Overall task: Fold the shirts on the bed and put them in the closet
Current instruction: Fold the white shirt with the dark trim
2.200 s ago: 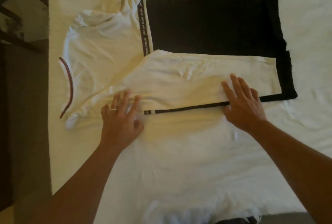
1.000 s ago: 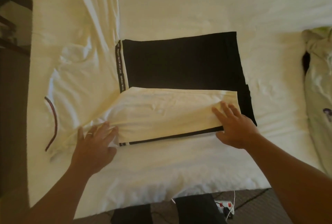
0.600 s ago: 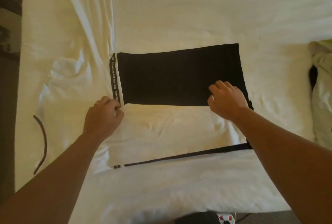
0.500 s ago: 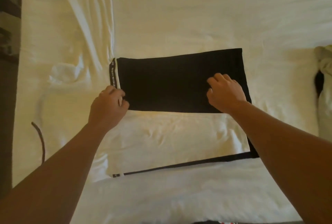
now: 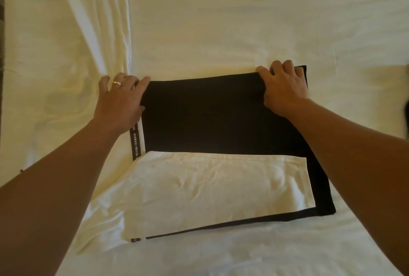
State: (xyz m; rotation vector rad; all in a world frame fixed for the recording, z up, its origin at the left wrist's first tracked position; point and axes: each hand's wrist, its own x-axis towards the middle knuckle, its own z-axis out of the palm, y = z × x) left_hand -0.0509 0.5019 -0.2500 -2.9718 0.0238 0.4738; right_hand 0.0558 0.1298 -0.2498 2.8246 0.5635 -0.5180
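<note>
Head: shirt (image 5: 205, 116) far edge under fingers (image 5: 274, 70)

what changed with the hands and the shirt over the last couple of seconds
Both hands left the near folded white side and reached to the far edge of the black-and-white shirt: the left hand and right hand now grip its far corners. The folded white flap stayed flat on the white bed sheet.
</note>
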